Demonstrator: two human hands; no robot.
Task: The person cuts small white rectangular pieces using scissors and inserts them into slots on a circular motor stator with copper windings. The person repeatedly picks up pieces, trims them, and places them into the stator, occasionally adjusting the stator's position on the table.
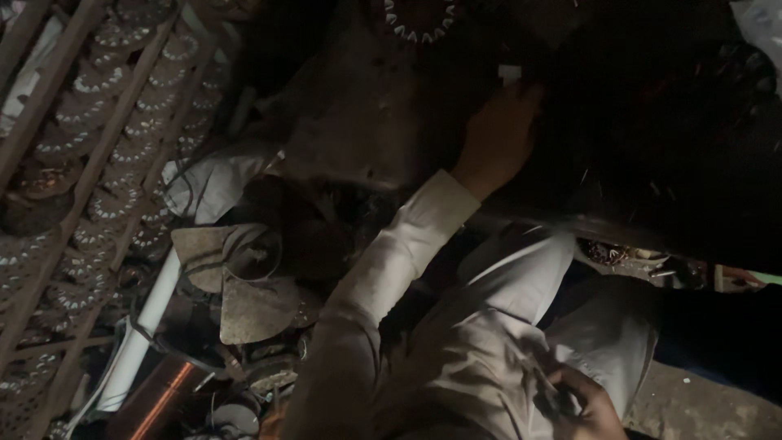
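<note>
- Up near the top middle of the view, the left hand (pixel 497 138) reaches away from the body on a pale long sleeve (pixel 407 244), its fingers spread wide and lying flat against a dark, dusty metal surface (pixel 366 114).
- Just above its fingertips sits a small white rectangular tab (pixel 509 72); whether the fingers touch it is too dim to tell.
- Low at the right edge of the lap, the right hand (pixel 588 407) rests on pale cloth (pixel 505 342), fingers curled; it is too dark to tell whether it holds anything.
- Along the left side, a slanted wooden rack (pixel 90 171) holds rows of round toothed metal rings (pixel 106 138).
- Beside the rack lies a white plastic pipe (pixel 147 322), and near its lower end a coil of shiny copper wire (pixel 159 399).
- Between pipe and sleeve stands a grey metal fan blade assembly (pixel 244 277), well apart from both hands.
- At the top edge, another toothed ring (pixel 419 20) shows pale teeth.
</note>
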